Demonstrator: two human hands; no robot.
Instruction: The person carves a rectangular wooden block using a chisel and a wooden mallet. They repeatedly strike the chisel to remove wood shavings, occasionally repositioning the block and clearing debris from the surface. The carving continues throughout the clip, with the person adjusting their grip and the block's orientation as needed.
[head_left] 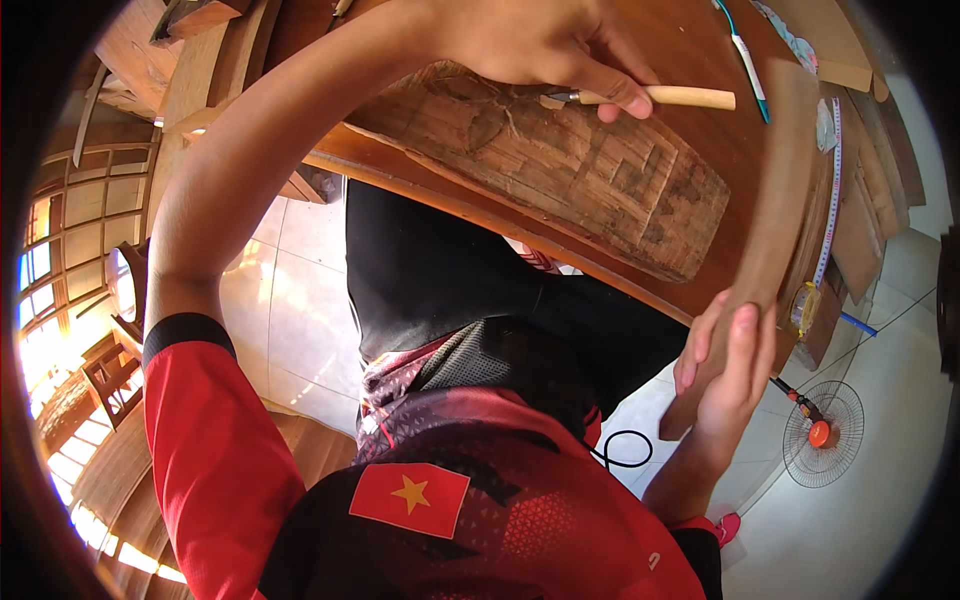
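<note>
My left hand (545, 45) is closed round a carving chisel (695, 97) with a pale wooden handle. Its metal blade points left, over a carved wooden panel (610, 185); whether the edge touches the wood I cannot tell. The panel is long and brown, with relief cut into its face, and lies along the near edge of the table. Gripped near its lower end by my right hand (735, 350) is a long wooden bar (775, 200). This bar slants up to the right of the panel, and its upper part is blurred.
A white and teal pen (748, 70) lies on the brown wooden table (700, 295). A tape measure strip (830, 200) stretches along the right side, beside several boards (875, 170). More planks (215, 80) stand at the left. A fan (822, 434) is at the lower right.
</note>
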